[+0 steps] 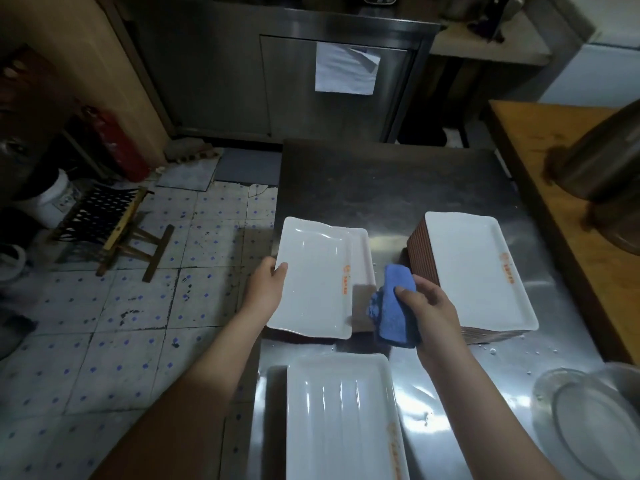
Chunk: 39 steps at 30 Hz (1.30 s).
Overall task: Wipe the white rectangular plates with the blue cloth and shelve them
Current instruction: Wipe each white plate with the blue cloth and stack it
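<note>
I see white plate (311, 282), orange mark on rim; left grip (265, 289) pinches its edge, thumb on top; right grip (429, 306) curled round blue cloth (394, 313).

We tally 4 plates showing: left plate (311, 282), under plate (362, 251), near plate (339, 417), stack top (478, 268); stack's rest uncountable. 1 cloth (393, 320). 2 hands: L hand (265, 289), R hand (433, 306).

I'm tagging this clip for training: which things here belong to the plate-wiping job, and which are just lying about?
Job: held plate, gripped by left hand; blue cloth in right hand; plate stack; near plate.
Lying about: folding stool; fire extinguisher; steel pot; white bucket.
</note>
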Tool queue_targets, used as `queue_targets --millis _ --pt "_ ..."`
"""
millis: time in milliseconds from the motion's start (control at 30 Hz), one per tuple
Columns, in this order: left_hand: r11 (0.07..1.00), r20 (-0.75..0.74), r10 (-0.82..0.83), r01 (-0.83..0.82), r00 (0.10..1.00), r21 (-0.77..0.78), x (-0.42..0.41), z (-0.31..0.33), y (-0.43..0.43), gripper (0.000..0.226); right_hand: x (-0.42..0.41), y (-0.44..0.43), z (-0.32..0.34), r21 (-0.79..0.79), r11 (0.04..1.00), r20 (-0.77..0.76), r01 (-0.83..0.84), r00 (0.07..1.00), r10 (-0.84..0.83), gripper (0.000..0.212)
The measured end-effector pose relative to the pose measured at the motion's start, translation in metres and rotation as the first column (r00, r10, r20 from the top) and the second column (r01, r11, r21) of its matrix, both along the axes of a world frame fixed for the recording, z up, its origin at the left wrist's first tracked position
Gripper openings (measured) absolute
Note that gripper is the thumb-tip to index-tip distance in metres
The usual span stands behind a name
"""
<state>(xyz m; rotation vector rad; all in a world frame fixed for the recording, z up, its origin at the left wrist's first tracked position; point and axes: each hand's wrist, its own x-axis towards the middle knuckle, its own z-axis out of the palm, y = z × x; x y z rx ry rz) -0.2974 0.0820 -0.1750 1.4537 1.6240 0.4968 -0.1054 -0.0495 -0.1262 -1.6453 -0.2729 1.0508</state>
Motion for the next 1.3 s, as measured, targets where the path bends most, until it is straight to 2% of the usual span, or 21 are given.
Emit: queue_targets --millis 100,233,400,500,533,600,633,700,800,833,867,967,1033,1100,1200,1300 --pt "0.998 0.085 0.06 -0.061 0.995 0.014 -0.001 0.015 -0.01 0.026 -0.002 -0.007 0.016 0.052 0.998 -0.018 -0.023 1.0 0.024 0.033" --pt "0.989 0.238 0.14 -0.146 0.961 0.007 0.003 0.044 -0.024 0.022 -0.007 -0.017 0.052 0.196 0.973 -0.042 -0.124 0.99 0.134 0.025" --pt "0.981 0.368 0.187 -0.193 0.911 -0.021 0.014 0.09 -0.063 0.017 -0.017 -0.03 0.101 0.363 0.878 -0.01 -0.311 0.941 0.337 0.027" --pt "0.975 0.477 0.223 -0.206 0.85 -0.087 0.024 0.111 -0.097 0.016 -0.032 -0.033 0.115 0.358 0.831 0.025 -0.426 0.894 0.447 0.035" --pt "0.969 0.542 0.246 -0.211 0.803 -0.128 0.027 0.118 -0.109 0.017 -0.038 -0.036 0.116 0.307 0.825 0.105 -0.474 0.879 0.465 0.037" --pt "0.961 0.573 0.275 -0.224 0.772 -0.16 0.03 0.126 -0.13 0.02 -0.045 -0.045 0.115 0.11 0.816 0.417 -0.568 0.772 0.48 0.038" --pt "0.962 0.561 0.273 -0.23 0.782 -0.148 0.03 0.129 -0.139 0.02 -0.046 -0.051 0.113 0.012 0.815 0.571 -0.579 0.673 0.47 0.04" --pt "0.959 0.577 0.277 -0.257 0.769 -0.118 0.03 0.134 -0.155 0.019 -0.046 -0.066 0.112 -0.117 0.811 0.783 -0.573 0.449 0.431 0.046" --pt "0.96 0.572 0.271 -0.258 0.774 -0.104 0.031 0.145 -0.172 0.018 -0.043 -0.086 0.115 -0.328 0.829 0.928 -0.453 0.011 0.374 0.047" --pt "0.962 0.57 0.266 -0.253 0.778 -0.103 0.03 0.147 -0.176 0.018 -0.042 -0.091 0.116 -0.375 0.825 0.923 -0.422 -0.085 0.376 0.046" --pt "0.964 0.566 0.259 -0.247 0.782 -0.1 0.03 0.15 -0.181 0.018 -0.042 -0.094 0.118 -0.425 0.797 0.903 -0.429 -0.139 0.406 0.045" --pt "0.97 0.564 0.23 -0.23 0.793 -0.072 0.031 0.155 -0.19 0.016 -0.045 -0.1 0.112 -0.531 0.634 0.831 -0.562 -0.201 0.518 0.053" --pt "0.982 0.57 0.172 -0.185 0.803 -0.036 0.034 0.157 -0.196 0.017 -0.049 -0.1 0.108 -0.558 0.578 0.809 -0.595 -0.236 0.538 0.054" --pt "0.99 0.597 0.11 -0.14 0.795 0.004 0.036 0.158 -0.201 0.019 -0.05 -0.091 0.108 -0.552 0.578 0.82 -0.601 -0.265 0.508 0.054" --pt "0.991 0.519 0.051 -0.107 0.853 0.079 0.034 0.161 -0.209 0.024 -0.042 -0.065 0.115 -0.545 0.64 0.836 -0.541 -0.3 0.459 0.053" --pt "0.985 0.451 0.084 -0.142 0.888 0.098 0.031 0.167 -0.212 0.03 -0.026 -0.053 0.119 -0.576 0.689 0.817 -0.439 -0.328 0.474 0.053"
